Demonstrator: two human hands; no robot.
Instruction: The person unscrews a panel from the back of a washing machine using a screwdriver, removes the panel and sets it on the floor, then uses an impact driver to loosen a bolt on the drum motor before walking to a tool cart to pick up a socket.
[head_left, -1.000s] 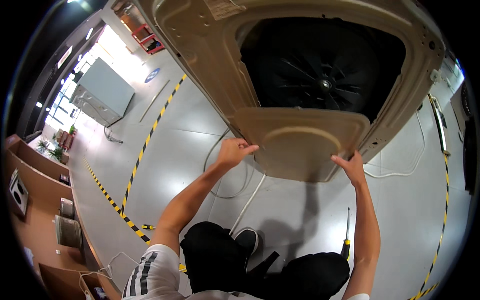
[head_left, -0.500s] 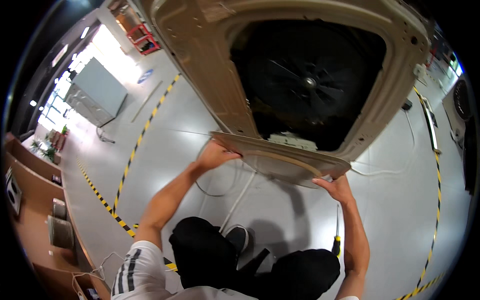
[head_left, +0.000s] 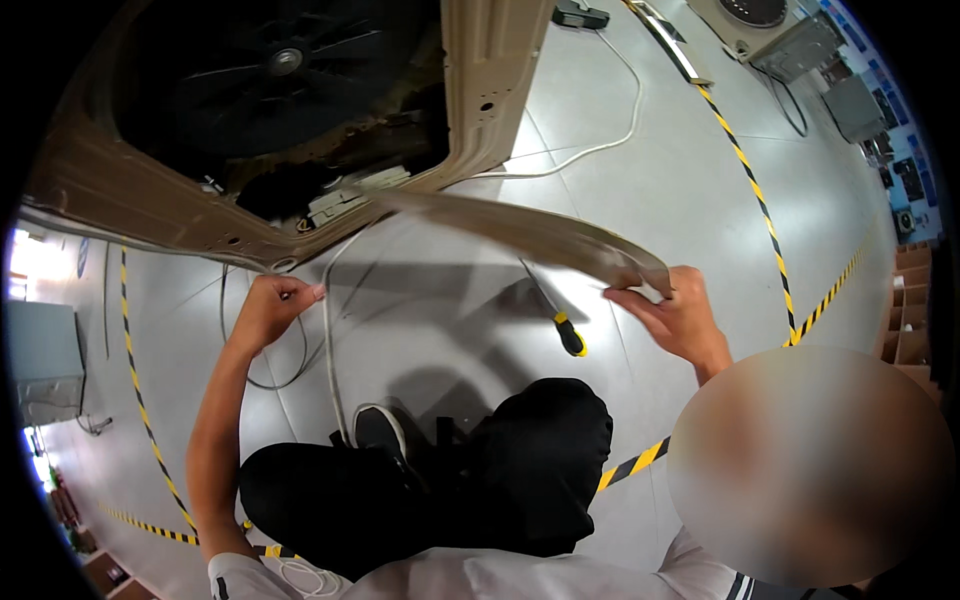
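Note:
My left hand (head_left: 285,305) has curled fingers near the appliance's lower-left corner; what they hold, if anything, is unclear. My right hand (head_left: 655,305) grips the right end of a thin beige metal panel (head_left: 530,235), which slants toward the bottom of the opening, its far end blurred. Above stands the beige appliance (head_left: 487,80), its opening showing a black pulley wheel (head_left: 250,80) with a central bolt and pale parts along the bottom. On the floor below the panel lies a screwdriver (head_left: 570,333) with a yellow-and-black handle, beside my bent knees.
White cable (head_left: 630,120) and yellow-black tape (head_left: 755,190) cross the grey floor (head_left: 650,200). Other appliances stand at the upper right (head_left: 790,40) and far left (head_left: 40,355). A metal rail (head_left: 665,40) lies at top right. A blurred oval hides the lower right.
My view has swung rightward, shifting the appliance to the upper left. The panel, earlier held by both hands below the opening, has moved right with my right hand, away from my left hand.

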